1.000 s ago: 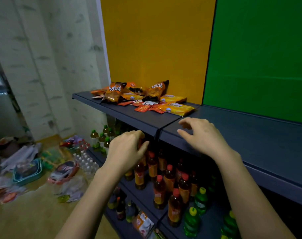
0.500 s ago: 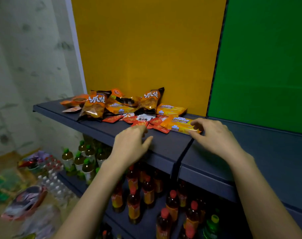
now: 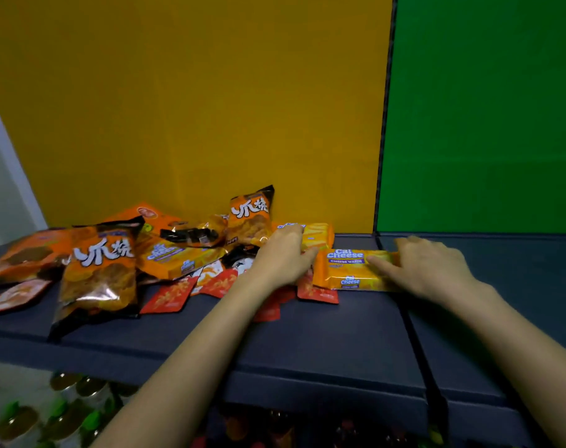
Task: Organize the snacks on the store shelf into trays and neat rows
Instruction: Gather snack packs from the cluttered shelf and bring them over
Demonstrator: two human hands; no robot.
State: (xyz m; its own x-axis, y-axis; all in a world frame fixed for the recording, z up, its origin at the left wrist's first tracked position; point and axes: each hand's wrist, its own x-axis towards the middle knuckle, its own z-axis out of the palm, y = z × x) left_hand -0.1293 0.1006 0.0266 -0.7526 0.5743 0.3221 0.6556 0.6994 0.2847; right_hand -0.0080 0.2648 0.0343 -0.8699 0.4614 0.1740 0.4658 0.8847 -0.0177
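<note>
A jumble of snacks lies on the dark shelf [image 3: 307, 337] against the yellow back panel. A yellow Cal Cheese wafer pack [image 3: 346, 270] lies flat at the right end of the pile. My right hand [image 3: 427, 266] rests on its right end, fingers spread over it. My left hand [image 3: 281, 257] lies palm down at the pack's left end, fingertips on a second wafer pack [image 3: 317, 236] behind. Orange chip bags [image 3: 100, 270] and small red sachets [image 3: 168, 295] lie to the left. Whether either hand grips anything is unclear.
The shelf section [image 3: 517, 286] under the green panel, right of the divider, holds nothing. Below the shelf edge stand bottles with green caps [image 3: 52, 412] on lower shelves. A white wall strip is at the far left.
Both hands have reached forward from the shelf's front edge to the wafer packs. The camera has moved in closer to the shelf.
</note>
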